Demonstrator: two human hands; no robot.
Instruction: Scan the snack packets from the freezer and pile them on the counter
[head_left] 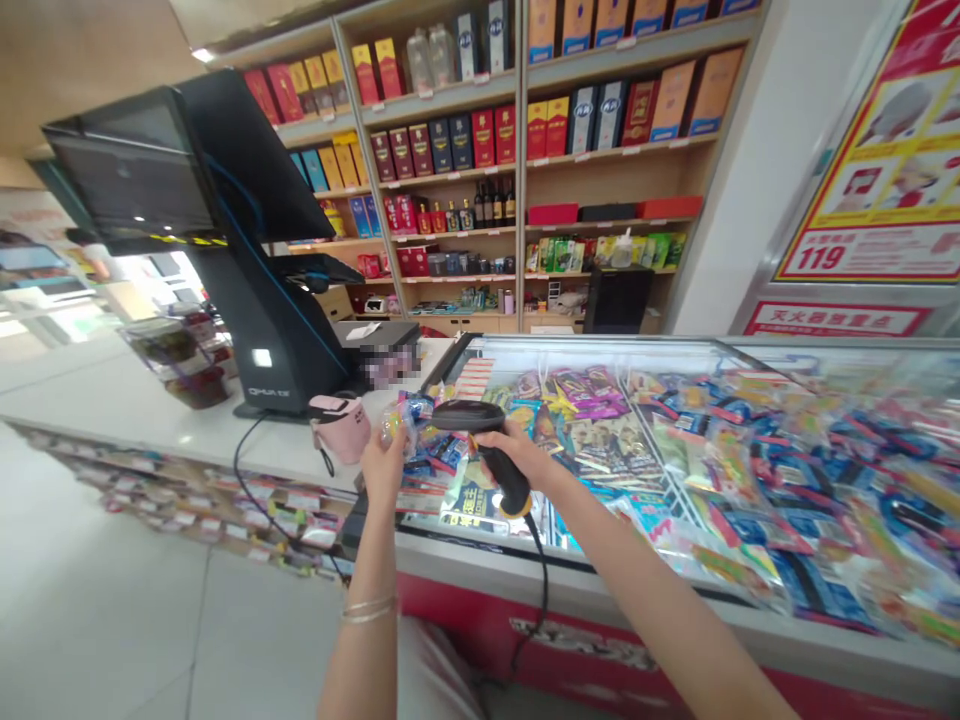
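My right hand (525, 457) is wrapped round the handle of a black barcode scanner (469, 415), whose head points left. A black cable hangs from its handle. My left hand (382, 468) pinches a small see-through plastic packet (391, 420) with something colourful inside, just left of the scanner's head. What exactly the packet holds is too blurred to tell. Both hands are above the near left corner of a glass-topped chest freezer (592, 347) full of wrapped ice creams. Beside my left hand, a pink cup (341, 428) with a dark strap stands on the white counter (187, 440).
A black checkout terminal (270, 300) with two screens rises on the left, next to stacked jars (187, 365). Behind the freezer, wooden shelves (450, 177) carry boxed bottles. Small goods (225, 520) hang along the counter's front. A red poster (877, 170) covers the right wall.
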